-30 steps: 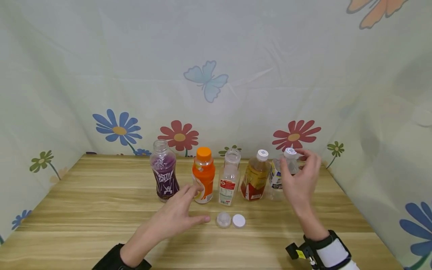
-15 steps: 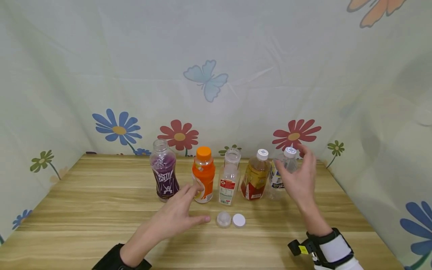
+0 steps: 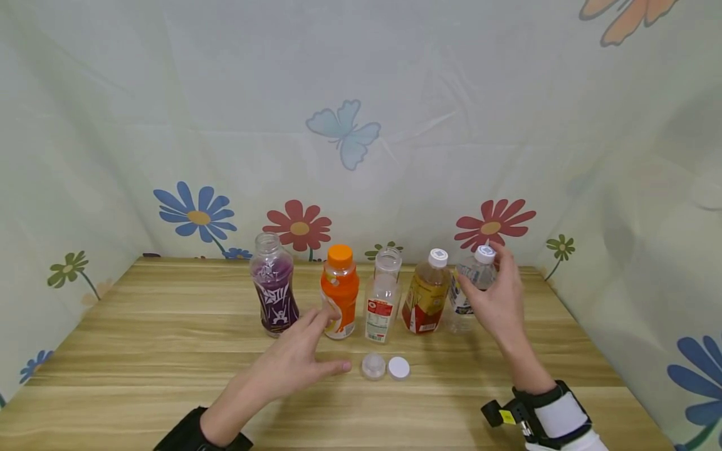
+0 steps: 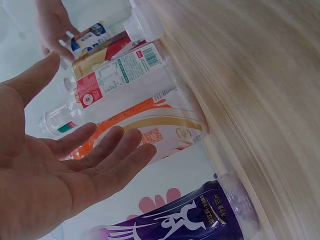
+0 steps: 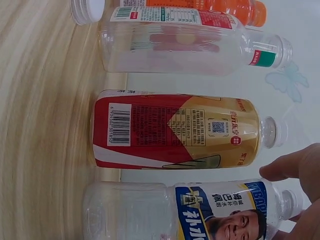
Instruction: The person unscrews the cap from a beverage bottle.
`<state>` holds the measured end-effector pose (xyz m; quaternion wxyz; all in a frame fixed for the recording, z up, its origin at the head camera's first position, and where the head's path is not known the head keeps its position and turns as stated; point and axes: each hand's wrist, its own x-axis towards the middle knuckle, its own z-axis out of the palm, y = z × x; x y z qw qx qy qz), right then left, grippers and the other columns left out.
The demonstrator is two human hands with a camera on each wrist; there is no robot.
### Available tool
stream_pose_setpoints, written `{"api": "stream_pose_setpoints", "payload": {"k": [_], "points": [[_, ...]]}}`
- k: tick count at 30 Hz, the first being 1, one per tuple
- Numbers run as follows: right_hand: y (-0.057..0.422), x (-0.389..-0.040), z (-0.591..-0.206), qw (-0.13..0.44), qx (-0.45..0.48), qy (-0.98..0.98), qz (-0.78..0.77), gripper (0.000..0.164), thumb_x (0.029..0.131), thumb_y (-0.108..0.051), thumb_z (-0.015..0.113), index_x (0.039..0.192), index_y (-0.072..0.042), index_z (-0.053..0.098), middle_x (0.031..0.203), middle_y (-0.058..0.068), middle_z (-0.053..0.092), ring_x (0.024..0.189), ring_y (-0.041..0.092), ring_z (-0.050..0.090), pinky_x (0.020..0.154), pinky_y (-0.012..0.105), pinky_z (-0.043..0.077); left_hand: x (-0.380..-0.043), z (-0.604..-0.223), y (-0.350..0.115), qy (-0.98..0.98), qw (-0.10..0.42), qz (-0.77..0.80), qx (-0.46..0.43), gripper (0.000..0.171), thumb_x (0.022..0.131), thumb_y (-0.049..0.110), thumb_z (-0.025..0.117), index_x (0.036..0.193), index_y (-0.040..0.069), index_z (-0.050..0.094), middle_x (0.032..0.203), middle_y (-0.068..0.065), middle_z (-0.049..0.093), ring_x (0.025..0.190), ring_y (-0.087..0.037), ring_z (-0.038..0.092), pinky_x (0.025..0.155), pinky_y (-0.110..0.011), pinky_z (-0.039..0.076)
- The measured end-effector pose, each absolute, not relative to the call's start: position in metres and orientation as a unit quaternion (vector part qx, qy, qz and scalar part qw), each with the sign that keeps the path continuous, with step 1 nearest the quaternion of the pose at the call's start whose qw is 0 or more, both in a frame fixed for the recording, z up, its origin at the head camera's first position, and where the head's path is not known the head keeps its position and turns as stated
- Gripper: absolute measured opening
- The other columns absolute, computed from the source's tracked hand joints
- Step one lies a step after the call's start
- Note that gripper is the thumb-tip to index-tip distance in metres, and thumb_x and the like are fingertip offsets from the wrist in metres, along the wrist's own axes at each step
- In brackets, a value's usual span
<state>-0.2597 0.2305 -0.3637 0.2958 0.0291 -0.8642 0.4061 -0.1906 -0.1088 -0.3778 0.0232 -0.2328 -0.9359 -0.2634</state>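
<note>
My left hand (image 3: 296, 360) is held in front of the orange-capped bottle (image 3: 340, 285), fingers spread and holding nothing. Its palm and relaxed fingers show in the left wrist view. My right hand (image 3: 501, 304) grips the upper part of a clear plastic bottle (image 5: 125, 210) with a blue, white and yellow label and a white cap (image 3: 485, 253). The thumb is at its shoulder on the left; fingers curl behind the neck, partly hidden. Beside it stands a red and gold tea-coloured bottle (image 3: 427, 294), also white-capped. A clear bottle (image 3: 383, 300) without a cap stands mid-row.
A purple-labelled bottle (image 3: 274, 288) without a cap stands at the row's left end. Two loose caps, one translucent (image 3: 373, 366) and one white (image 3: 398, 368), lie in front on the wooden table (image 3: 141, 351). A floral curtain (image 3: 225, 125) hangs behind.
My right hand has gone from the white cap of the rightmost bottle down to its shoulder, spreading and then closing in around it. My left hand stays in place.
</note>
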Motion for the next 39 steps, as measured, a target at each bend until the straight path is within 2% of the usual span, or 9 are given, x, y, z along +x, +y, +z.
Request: {"api": "stream_pose_setpoints", "payload": {"k": [6, 10, 14, 22, 32, 36, 39], "points": [[0.23, -0.258, -0.362, 0.309, 0.041, -0.863, 0.399, 0.079, 0.084, -0.006, 0.076, 0.15, -0.01, 0.033, 0.135, 0.018, 0.044, 0.122, 0.035, 0.045, 0.094, 0.051, 0.039, -0.19, -0.377, -0.109, -0.935, 0.022, -0.264, -0.235, 0.076, 0.081, 0.058, 0.073, 0.136, 0.011, 0.049, 0.13, -0.003, 0.05, 0.118, -0.021, 0.05, 0.096, -0.04, 0.043], [0.228, -0.255, -0.356, 0.329, 0.056, -0.86, 0.387, 0.075, 0.084, -0.005, 0.075, 0.148, -0.012, 0.038, 0.135, 0.016, 0.046, 0.12, 0.034, 0.046, 0.093, 0.053, 0.039, -0.19, -0.377, -0.109, -0.934, 0.023, -0.264, -0.239, 0.077, 0.081, 0.061, 0.071, 0.136, 0.011, 0.049, 0.13, -0.004, 0.051, 0.117, -0.02, 0.05, 0.096, -0.039, 0.043], [0.226, -0.249, -0.348, 0.35, 0.066, -0.854, 0.38, 0.071, 0.082, -0.003, 0.074, 0.146, -0.012, 0.042, 0.132, 0.015, 0.049, 0.115, 0.032, 0.047, 0.089, 0.052, 0.04, -0.189, -0.377, -0.109, -0.932, 0.028, -0.265, -0.245, 0.077, 0.081, 0.061, 0.071, 0.134, 0.011, 0.05, 0.127, -0.004, 0.052, 0.114, -0.019, 0.051, 0.095, -0.038, 0.044], [0.221, -0.231, -0.331, 0.359, 0.079, -0.845, 0.388, 0.071, 0.082, 0.001, 0.07, 0.145, -0.012, 0.042, 0.126, 0.012, 0.05, 0.108, 0.032, 0.049, 0.082, 0.049, 0.043, -0.188, -0.377, -0.109, -0.931, 0.032, -0.263, -0.251, 0.078, 0.08, 0.062, 0.071, 0.134, 0.009, 0.051, 0.125, -0.004, 0.053, 0.114, -0.019, 0.052, 0.095, -0.038, 0.044], [0.209, -0.206, -0.316, 0.359, 0.114, -0.849, 0.371, 0.07, 0.082, -0.003, 0.069, 0.145, -0.02, 0.043, 0.128, 0.004, 0.049, 0.103, 0.025, 0.049, 0.072, 0.035, 0.046, -0.187, -0.376, -0.107, -0.931, 0.037, -0.259, -0.254, 0.076, 0.08, 0.058, 0.074, 0.134, 0.009, 0.051, 0.126, -0.004, 0.053, 0.115, -0.02, 0.051, 0.096, -0.038, 0.043], [0.203, -0.196, -0.311, 0.345, 0.122, -0.856, 0.365, 0.073, 0.083, -0.006, 0.071, 0.148, -0.02, 0.04, 0.132, 0.004, 0.048, 0.104, 0.026, 0.05, 0.069, 0.028, 0.05, -0.187, -0.376, -0.107, -0.932, 0.036, -0.257, -0.253, 0.077, 0.08, 0.059, 0.073, 0.135, 0.009, 0.05, 0.128, -0.005, 0.052, 0.118, -0.021, 0.05, 0.098, -0.038, 0.042], [0.199, -0.189, -0.308, 0.337, 0.128, -0.86, 0.361, 0.075, 0.083, -0.009, 0.074, 0.148, -0.018, 0.039, 0.129, 0.005, 0.049, 0.105, 0.027, 0.051, 0.07, 0.027, 0.051, -0.186, -0.376, -0.107, -0.932, 0.036, -0.257, -0.253, 0.078, 0.08, 0.059, 0.073, 0.135, 0.009, 0.05, 0.129, -0.005, 0.052, 0.119, -0.021, 0.05, 0.098, -0.038, 0.042]]}}
